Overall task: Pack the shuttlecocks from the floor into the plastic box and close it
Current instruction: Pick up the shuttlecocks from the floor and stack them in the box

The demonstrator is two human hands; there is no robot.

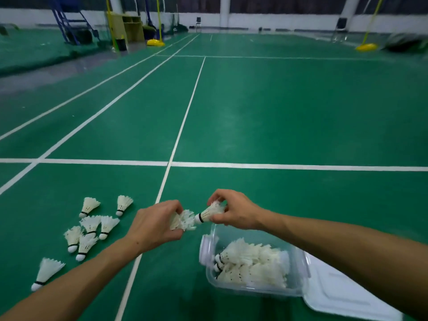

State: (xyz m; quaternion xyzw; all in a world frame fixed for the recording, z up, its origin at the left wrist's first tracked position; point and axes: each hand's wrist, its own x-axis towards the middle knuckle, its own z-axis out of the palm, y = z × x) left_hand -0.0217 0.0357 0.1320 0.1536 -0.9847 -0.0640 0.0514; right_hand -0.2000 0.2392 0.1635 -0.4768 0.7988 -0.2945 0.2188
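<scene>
Shuttlecocks (183,220) apparently stacked in gripping left hand (154,224), right hand (234,210) pinching another (209,213)

No readable text, label, brand, number or sign shows anywhere here.

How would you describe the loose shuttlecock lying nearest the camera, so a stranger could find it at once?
Start at the green court floor and look left of the clear plastic box, where loose shuttlecocks lie. Below that cluster, beside the left forearm, one shuttlecock lies alone. Unlike the bunched ones, it touches none, its cork pointing lower left.
</scene>
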